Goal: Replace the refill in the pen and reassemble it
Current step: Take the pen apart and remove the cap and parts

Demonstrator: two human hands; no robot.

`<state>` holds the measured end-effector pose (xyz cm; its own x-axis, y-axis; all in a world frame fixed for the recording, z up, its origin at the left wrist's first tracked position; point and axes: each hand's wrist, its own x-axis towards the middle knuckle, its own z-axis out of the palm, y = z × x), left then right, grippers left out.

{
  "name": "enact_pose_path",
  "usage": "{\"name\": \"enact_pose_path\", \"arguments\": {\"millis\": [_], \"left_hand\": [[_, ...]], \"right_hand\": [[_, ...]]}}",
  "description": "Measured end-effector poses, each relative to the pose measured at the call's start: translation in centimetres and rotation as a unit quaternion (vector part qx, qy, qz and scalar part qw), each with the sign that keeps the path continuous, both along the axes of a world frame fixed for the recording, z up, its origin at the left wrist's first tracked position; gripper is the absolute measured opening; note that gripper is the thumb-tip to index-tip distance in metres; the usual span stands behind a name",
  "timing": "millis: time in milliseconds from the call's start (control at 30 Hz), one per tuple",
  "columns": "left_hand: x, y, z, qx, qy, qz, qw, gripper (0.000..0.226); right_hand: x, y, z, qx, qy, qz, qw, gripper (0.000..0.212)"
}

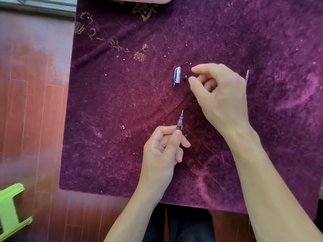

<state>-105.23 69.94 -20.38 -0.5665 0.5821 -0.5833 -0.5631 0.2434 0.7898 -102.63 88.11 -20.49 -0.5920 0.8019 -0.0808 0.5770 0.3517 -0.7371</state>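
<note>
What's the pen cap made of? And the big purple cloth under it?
The pen cap looks like clear, shiny plastic: you can see through it, and light glints on its clip. The purple cloth looks like soft, fuzzy fabric, maybe velvet or towelling: it has a dull nap, creases and little lint specks.

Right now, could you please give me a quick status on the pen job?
Left grip holds pen, tip bare. Right grip empty, fingers parted beside cap, not touching. Likely refill lies farther right.
</note>
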Motion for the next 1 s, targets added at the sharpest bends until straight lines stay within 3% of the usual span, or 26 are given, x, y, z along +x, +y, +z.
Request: {"name": "enact_pose_path", "arguments": {"millis": [133, 400, 633, 1000], "left_hand": [[0.5, 0.3, 0.4, 0.005, -0.009, 0.002, 1.000, 0.012], [2.4, 0.3, 0.7, 0.005, -0.012, -0.013, 1.000, 0.018], [4.1, -0.3, 0.6, -0.001, -0.010, -0.028, 1.000, 0.020], [5.5, -1.2, 0.3, 0.002, 0.003, -0.045, 0.999, 0.016]], "right_hand": [[3.5, -2.6, 1.3, -0.149, 0.095, -0.090, 0.980, 0.012], [8.3, -7.2, 0.5, -0.362, 0.132, -0.126, 0.914, 0.014], [9.7, -7.8, 0.5, -0.391, 0.158, -0.138, 0.896, 0.010], [9.8, -6.5, 0.6, -0.364, 0.140, -0.159, 0.907, 0.009]]}}
